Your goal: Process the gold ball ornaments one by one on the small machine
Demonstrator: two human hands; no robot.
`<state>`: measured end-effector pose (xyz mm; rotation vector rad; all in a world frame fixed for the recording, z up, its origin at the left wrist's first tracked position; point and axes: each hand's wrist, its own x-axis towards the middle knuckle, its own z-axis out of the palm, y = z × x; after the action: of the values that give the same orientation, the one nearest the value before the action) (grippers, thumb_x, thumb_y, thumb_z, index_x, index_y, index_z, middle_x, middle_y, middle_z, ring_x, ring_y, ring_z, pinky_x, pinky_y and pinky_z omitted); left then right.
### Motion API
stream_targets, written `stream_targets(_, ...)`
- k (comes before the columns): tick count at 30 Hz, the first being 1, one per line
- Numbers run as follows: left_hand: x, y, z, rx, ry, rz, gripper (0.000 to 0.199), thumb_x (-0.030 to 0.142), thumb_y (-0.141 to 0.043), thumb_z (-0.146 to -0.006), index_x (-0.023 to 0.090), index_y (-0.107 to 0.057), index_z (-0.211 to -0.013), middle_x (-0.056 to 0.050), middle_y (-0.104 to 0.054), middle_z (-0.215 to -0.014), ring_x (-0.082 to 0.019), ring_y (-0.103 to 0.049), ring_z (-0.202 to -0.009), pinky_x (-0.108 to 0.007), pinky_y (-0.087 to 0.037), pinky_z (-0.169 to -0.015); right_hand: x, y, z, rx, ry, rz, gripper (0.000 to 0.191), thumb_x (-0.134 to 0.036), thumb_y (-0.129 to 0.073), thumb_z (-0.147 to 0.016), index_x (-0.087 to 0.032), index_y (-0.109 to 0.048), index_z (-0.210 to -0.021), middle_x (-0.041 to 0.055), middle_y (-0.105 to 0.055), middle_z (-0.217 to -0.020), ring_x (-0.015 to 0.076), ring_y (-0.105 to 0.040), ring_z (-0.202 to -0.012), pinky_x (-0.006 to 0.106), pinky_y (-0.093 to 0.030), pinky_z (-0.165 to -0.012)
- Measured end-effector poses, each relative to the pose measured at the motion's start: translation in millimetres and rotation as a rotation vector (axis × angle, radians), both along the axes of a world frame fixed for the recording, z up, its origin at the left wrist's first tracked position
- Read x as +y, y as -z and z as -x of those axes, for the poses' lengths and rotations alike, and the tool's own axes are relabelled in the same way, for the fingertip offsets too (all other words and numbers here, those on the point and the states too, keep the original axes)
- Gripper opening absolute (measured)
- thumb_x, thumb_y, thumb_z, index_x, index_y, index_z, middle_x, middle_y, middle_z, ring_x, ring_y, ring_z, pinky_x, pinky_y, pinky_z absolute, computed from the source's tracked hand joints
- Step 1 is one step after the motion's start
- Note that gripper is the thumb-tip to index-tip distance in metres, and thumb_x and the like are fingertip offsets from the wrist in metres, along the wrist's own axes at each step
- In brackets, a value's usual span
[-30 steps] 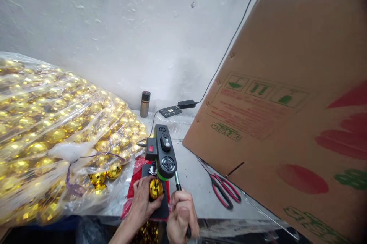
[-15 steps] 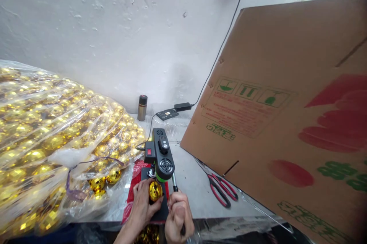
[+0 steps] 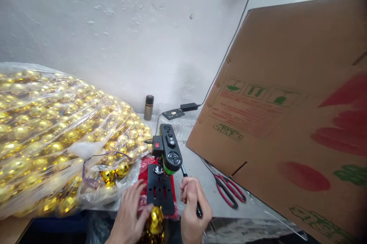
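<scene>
A bench drill (image 3: 171,148) stands beyond the spread, parted fingers of the left hand (image 3: 129,211); the right hand (image 3: 195,204) clamps a lever handle (image 3: 199,210). Beside the left thumb, a gold ball (image 3: 156,220) could roll astray if nudged unsecured.

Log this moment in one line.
left hand: open, beside gold mirror ball | right hand: gripping black lever handle | black base plate: no ball on it
</scene>
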<state>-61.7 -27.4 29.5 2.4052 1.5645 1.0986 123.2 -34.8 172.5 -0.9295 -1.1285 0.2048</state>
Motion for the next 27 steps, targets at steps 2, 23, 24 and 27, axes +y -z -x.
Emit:
stream_targets(2,17.2,-24.0,14.6,0.1,-0.193,-0.044,0.035,0.026,-0.049,-0.104,0.019,-0.074,-0.129,-0.016,-0.078,-0.134,-0.033,-0.073,-0.125,-0.049,-0.062,-0.105,-0.6,3.7,1.1,-0.001,-0.006,-0.008,0.04,-0.025,-0.05,-0.111,-0.021,-0.054,-0.071,-0.0032,-0.05,-0.068,0.0103,-0.047,-0.058,0.023,-0.038,-0.055)
stream_targets(23,57.6,-68.5,30.7,-0.419,-0.072,0.429,0.055,0.052,-0.065,-0.088,0.022,-0.066,-0.133,-0.011,-0.081,-0.128,-0.03,-0.078,-0.116,-0.045,-0.063,-0.1,-3.8,8.8,-5.1,-0.094,0.0,-0.001,0.027,-0.024,-0.054,-0.108,-0.022,-0.064,-0.083,0.0021,-0.07,-0.084,0.0136,-0.067,-0.074,0.023,-0.051,-0.065)
stream_targets(24,52.0,-64.8,27.7,-0.494,-0.058,0.452,0.057,0.054,-0.067,-0.086,0.022,-0.066,-0.132,-0.011,-0.082,-0.127,-0.03,-0.079,-0.115,-0.043,-0.064,-0.1,-3.1,9.2,-4.5,-0.084,0.014,-0.024,0.02,-0.025,-0.057,-0.107,-0.022,-0.067,-0.089,0.0039,-0.073,-0.091,0.0157,-0.072,-0.084,0.025,-0.055,-0.072)
stream_targets(27,36.3,-54.8,16.6,-0.606,-0.037,0.502,0.061,0.056,-0.072,-0.082,0.021,-0.067,-0.132,-0.012,-0.081,-0.13,-0.031,-0.078,-0.117,-0.043,-0.063,-0.102,-0.2,17.5,-3.3,0.011,0.091,0.012,0.02,-0.031,-0.066,-0.102,-0.023,-0.069,-0.121,0.0114,-0.075,-0.121,0.02,-0.075,-0.103,0.029,-0.06,-0.081)
